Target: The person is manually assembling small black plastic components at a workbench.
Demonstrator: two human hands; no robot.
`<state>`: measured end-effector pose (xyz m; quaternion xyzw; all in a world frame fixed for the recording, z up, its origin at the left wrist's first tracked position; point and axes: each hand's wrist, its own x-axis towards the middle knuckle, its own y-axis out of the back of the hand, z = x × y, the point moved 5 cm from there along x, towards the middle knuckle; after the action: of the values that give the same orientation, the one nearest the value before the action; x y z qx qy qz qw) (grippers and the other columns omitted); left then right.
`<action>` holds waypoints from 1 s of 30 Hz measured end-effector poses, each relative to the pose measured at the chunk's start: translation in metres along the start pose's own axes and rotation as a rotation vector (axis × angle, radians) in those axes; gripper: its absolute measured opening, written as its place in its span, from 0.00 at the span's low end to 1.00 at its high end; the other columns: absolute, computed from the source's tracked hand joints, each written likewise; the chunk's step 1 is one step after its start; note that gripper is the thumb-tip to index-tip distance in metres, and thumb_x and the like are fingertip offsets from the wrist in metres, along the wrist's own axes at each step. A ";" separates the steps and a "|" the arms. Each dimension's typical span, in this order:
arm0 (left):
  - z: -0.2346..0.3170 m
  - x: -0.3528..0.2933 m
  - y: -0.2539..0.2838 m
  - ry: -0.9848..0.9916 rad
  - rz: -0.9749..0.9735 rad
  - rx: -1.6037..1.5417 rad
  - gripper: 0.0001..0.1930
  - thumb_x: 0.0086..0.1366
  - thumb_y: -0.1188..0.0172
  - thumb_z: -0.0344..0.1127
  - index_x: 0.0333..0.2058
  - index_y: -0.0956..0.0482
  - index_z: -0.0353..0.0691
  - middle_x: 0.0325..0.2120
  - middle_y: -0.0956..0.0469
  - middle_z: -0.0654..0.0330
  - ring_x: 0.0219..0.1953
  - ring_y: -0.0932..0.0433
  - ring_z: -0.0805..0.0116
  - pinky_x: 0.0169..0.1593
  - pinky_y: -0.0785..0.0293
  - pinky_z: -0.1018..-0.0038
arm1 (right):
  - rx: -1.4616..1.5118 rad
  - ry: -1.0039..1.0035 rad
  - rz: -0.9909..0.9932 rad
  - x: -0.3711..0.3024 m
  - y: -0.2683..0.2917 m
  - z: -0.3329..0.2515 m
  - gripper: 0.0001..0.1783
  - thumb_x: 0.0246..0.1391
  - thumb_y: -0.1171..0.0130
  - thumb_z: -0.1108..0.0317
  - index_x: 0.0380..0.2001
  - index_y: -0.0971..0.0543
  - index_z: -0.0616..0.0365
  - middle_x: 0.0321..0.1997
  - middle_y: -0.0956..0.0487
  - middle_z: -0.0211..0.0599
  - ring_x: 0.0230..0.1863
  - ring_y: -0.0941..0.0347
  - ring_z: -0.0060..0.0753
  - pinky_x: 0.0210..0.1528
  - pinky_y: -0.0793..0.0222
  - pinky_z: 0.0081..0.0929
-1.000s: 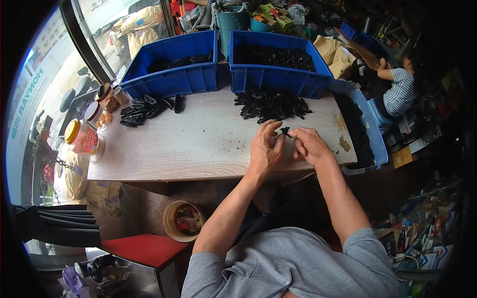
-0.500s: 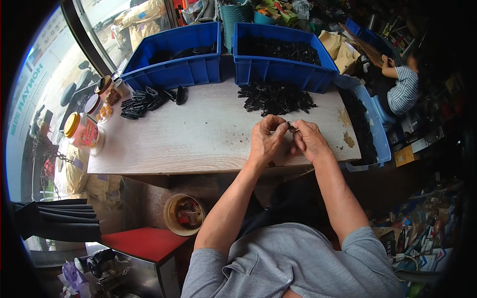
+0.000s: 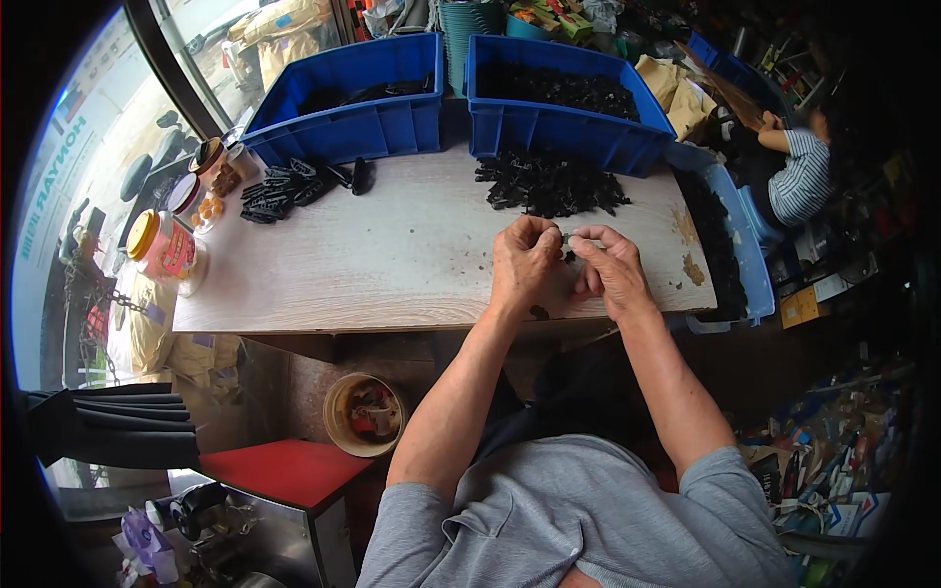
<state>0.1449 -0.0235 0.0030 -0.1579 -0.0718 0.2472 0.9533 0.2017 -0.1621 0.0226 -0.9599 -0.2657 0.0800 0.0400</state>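
Observation:
Over the front right part of the table, my left hand and my right hand meet with thumbs and forefingers pinched. A small dark part shows between the fingertips; most of it is hidden, and I cannot make out its kind. Just beyond the hands lies a loose pile of small black plastic pieces. Farther left sits a smaller group of longer, rounded black pieces, with a pair of similar pieces beside it.
Two blue bins holding black parts stand along the table's far edge. Lidded jars line its left side. A translucent tub of black pieces is at the right, near a seated person. A bucket stands below.
The fingertips have shifted slightly around the small part, and the right forefinger is a little higher. The whole view has tilted a bit; the piles look the same.

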 end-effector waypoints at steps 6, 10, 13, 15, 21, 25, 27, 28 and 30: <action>0.006 -0.015 -0.001 0.050 -0.019 -0.056 0.07 0.64 0.40 0.32 0.32 0.22 0.32 0.23 0.23 0.63 0.27 0.24 0.77 0.32 0.26 0.80 | 0.007 0.085 -0.024 -0.001 0.002 0.002 0.10 0.54 0.34 0.64 0.35 0.21 0.57 0.12 0.33 0.20 0.11 0.41 0.13 0.16 0.33 0.18; 0.052 -0.004 0.064 -0.394 0.299 0.545 0.10 0.64 0.37 0.35 0.38 0.18 0.35 0.31 0.17 0.55 0.35 0.20 0.71 0.37 0.25 0.73 | 0.093 0.013 -0.025 -0.006 0.005 0.001 0.08 0.56 0.37 0.64 0.32 0.24 0.54 0.10 0.34 0.24 0.12 0.32 0.21 0.18 0.24 0.28; 0.090 0.022 0.138 -0.694 0.613 1.128 0.15 0.59 0.36 0.34 0.44 0.21 0.38 0.39 0.21 0.51 0.41 0.23 0.52 0.48 0.27 0.63 | 0.076 0.024 -0.045 -0.005 0.001 0.002 0.09 0.56 0.38 0.63 0.33 0.25 0.54 0.10 0.34 0.26 0.13 0.30 0.23 0.18 0.22 0.32; 0.099 0.038 0.169 -0.694 0.617 1.374 0.18 0.58 0.37 0.35 0.47 0.23 0.39 0.43 0.22 0.53 0.47 0.27 0.52 0.53 0.31 0.61 | 0.065 0.014 -0.044 -0.004 -0.001 0.003 0.09 0.56 0.39 0.63 0.33 0.26 0.55 0.10 0.34 0.26 0.13 0.29 0.23 0.18 0.22 0.31; 0.097 0.072 0.205 -0.360 0.505 1.666 0.18 0.57 0.38 0.37 0.46 0.21 0.40 0.49 0.24 0.56 0.50 0.28 0.53 0.53 0.32 0.60 | 0.047 0.009 -0.011 -0.004 0.003 0.005 0.08 0.56 0.39 0.64 0.32 0.25 0.56 0.10 0.34 0.26 0.14 0.29 0.22 0.19 0.20 0.31; 0.096 0.074 0.206 -0.433 0.472 1.713 0.15 0.58 0.39 0.37 0.44 0.20 0.42 0.48 0.24 0.57 0.49 0.27 0.54 0.52 0.32 0.59 | 0.051 0.019 -0.010 -0.007 0.001 0.003 0.08 0.56 0.40 0.64 0.32 0.25 0.56 0.10 0.33 0.26 0.15 0.29 0.22 0.19 0.20 0.31; 0.095 0.073 0.204 -0.484 0.458 1.732 0.14 0.58 0.40 0.37 0.43 0.20 0.43 0.46 0.23 0.57 0.47 0.26 0.54 0.50 0.31 0.59 | 0.064 0.023 -0.010 -0.007 0.002 0.002 0.08 0.56 0.40 0.64 0.32 0.25 0.56 0.10 0.34 0.26 0.15 0.29 0.22 0.21 0.20 0.32; 0.093 0.069 0.203 -0.494 0.439 1.731 0.13 0.59 0.40 0.37 0.42 0.19 0.43 0.43 0.22 0.57 0.45 0.26 0.53 0.49 0.30 0.59 | 0.067 0.023 -0.006 -0.006 0.002 0.003 0.08 0.56 0.40 0.64 0.32 0.25 0.56 0.10 0.34 0.26 0.15 0.29 0.22 0.21 0.20 0.32; 0.091 0.066 0.198 -0.503 0.413 1.730 0.12 0.59 0.40 0.37 0.41 0.19 0.44 0.40 0.22 0.58 0.44 0.25 0.53 0.47 0.29 0.59 | 0.067 0.032 -0.019 -0.006 0.005 0.005 0.08 0.56 0.40 0.64 0.32 0.25 0.56 0.10 0.34 0.26 0.16 0.29 0.22 0.22 0.19 0.34</action>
<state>0.0933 0.1975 0.0257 0.6578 -0.0373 0.4070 0.6327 0.1987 -0.1690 0.0183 -0.9566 -0.2713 0.0731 0.0769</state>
